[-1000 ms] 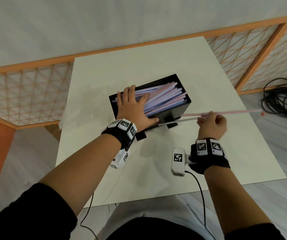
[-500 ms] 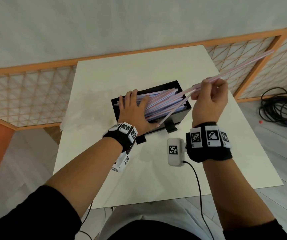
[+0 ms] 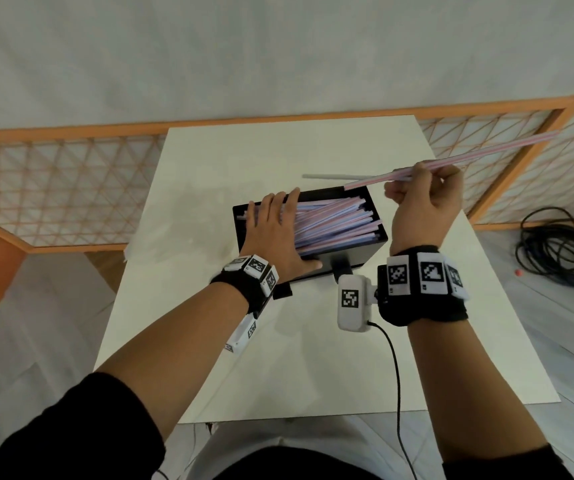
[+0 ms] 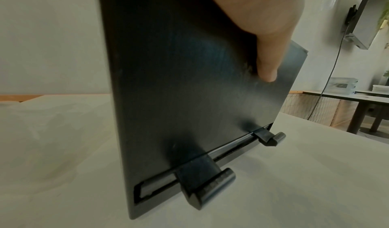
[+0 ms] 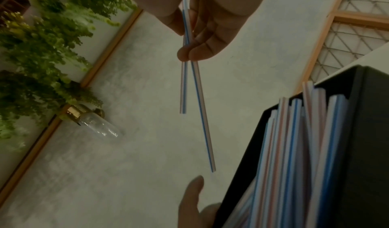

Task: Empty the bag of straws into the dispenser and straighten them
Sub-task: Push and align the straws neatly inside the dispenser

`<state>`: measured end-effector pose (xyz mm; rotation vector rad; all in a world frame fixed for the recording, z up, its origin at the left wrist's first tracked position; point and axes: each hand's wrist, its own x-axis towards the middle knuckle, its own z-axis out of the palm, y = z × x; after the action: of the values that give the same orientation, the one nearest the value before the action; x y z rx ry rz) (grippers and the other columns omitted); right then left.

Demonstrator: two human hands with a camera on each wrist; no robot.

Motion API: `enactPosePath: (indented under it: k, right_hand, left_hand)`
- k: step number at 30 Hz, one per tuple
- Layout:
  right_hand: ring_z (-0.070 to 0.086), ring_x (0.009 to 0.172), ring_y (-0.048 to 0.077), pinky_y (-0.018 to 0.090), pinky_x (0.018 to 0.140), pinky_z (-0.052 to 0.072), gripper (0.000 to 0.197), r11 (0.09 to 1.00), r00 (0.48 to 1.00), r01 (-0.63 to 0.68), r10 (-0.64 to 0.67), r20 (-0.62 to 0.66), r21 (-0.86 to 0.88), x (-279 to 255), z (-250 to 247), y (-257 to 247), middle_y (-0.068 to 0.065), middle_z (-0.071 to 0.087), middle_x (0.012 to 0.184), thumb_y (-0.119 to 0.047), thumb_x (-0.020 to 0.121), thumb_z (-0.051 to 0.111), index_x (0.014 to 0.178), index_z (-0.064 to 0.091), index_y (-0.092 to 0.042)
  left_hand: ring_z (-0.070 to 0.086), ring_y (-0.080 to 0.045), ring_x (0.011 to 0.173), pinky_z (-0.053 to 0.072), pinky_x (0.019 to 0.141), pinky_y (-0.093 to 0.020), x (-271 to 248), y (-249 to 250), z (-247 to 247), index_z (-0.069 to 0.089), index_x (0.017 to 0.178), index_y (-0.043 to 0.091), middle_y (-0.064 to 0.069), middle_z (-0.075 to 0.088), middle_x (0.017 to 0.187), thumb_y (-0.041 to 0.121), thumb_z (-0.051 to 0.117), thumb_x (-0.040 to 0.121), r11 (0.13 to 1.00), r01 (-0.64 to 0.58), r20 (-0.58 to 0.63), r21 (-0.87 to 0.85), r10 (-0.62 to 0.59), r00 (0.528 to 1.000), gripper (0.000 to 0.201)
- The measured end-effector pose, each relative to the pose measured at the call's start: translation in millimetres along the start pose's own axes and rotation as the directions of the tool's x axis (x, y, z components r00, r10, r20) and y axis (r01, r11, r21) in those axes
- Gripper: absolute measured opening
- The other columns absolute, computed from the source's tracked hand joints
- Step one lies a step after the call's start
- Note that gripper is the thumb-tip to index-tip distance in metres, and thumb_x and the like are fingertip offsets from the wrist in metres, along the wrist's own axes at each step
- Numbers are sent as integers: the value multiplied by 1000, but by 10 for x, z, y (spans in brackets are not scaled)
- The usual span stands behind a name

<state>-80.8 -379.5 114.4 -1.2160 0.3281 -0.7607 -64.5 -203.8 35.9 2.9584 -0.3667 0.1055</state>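
Observation:
The black dispenser (image 3: 358, 251) stands mid-table, filled with striped straws (image 3: 334, 223) that lie a little askew. My left hand (image 3: 275, 233) rests flat over their left ends, fingers straight. Its thumb (image 4: 267, 56) presses on the dispenser's front wall (image 4: 189, 81). Above the dispenser's right rear corner my right hand (image 3: 413, 178) pinches two loose straws (image 3: 486, 154). They slant up to the right and their left ends hang over the box. In the right wrist view the two held straws (image 5: 197, 98) splay apart below my fingertips (image 5: 195, 51), beside the filled dispenser (image 5: 368, 131).
The white table (image 3: 278, 358) has a crumpled clear plastic bag (image 3: 171, 233) on its left side. A wooden lattice fence (image 3: 53, 188) runs behind and to the right. Coiled black cable (image 3: 562, 251) lies on the floor at right. The dispenser's front feet (image 4: 210, 185) sit on the table.
My right hand has lifted the two straws from beside the dispenser's front to above its right rear corner, and they now lie flatter. My left hand has stayed on the straws.

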Motion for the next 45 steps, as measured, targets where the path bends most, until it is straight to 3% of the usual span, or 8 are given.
enactPosePath:
  k: [7,12,16,23,31,37,42,45]
  right_hand:
    - [60,54,18,26,58,53,17,970,976,-174,193,99,-167,-95,51,251,14,63,76,-6,90,44,77,45,-17]
    - [68,68,27,31,62,56,12,879,837,-332,442,322,-343,-191,20,485,17,66,83,-1,86,52,77,54,-9]
    - [63,63,20,35,65,54,20,919,922,-269,332,198,-288,-171,0,469,3,61,73,-4,86,52,73,54,-19]
    - [65,75,33,53,79,54,19,810,929,-167,320,186,-562,165,-115,482,9,65,73,-24,83,50,66,53,-30]
    - [61,89,13,21,72,45,27,645,716,180,432,549,-743,-89,132,543,1,68,98,-32,86,62,103,63,-11]
    - [63,96,25,23,73,39,45,415,655,431,467,594,-801,14,151,275,10,70,94,-46,89,53,90,71,-5]
    - [58,105,25,29,89,44,26,387,679,562,290,675,-731,204,169,239,7,64,116,-15,87,55,111,65,-15]
    - [45,120,26,40,98,39,48,266,572,713,312,758,-648,194,239,348,1,53,131,-1,82,48,125,55,-22]
  left_hand:
    - [16,-25,143,5,118,-53,-29,-7,-87,-11,147,21,-5,18,154,81,65,52,986,12,-3,-169,-12,1000,136]
    - [16,-24,143,5,118,-54,-25,-7,-91,-8,147,23,-6,17,154,83,63,50,986,-20,-17,-163,17,1000,134]
    - [5,-28,146,3,117,-56,18,-24,-63,-11,144,30,-14,-4,157,90,54,48,996,11,2,-87,-11,1000,130]
    - [13,-31,143,-3,115,-59,53,-56,-17,34,134,24,-10,29,147,89,52,53,1000,-24,-28,-7,23,999,105]
    - [2,-27,147,-9,114,-59,119,-54,-29,26,140,24,-12,10,157,90,47,58,999,-26,66,45,23,998,107]
    - [12,-27,145,-9,114,-60,162,-88,-29,31,136,30,-11,20,155,90,44,59,997,-34,58,63,30,998,98]
    - [11,-30,145,-12,112,-59,202,-112,-32,44,122,32,-16,20,154,87,44,64,996,-73,76,43,70,995,80]
    - [11,-30,144,-10,113,-59,200,-112,-34,44,126,31,-16,19,153,86,46,65,995,-84,81,50,80,994,82]
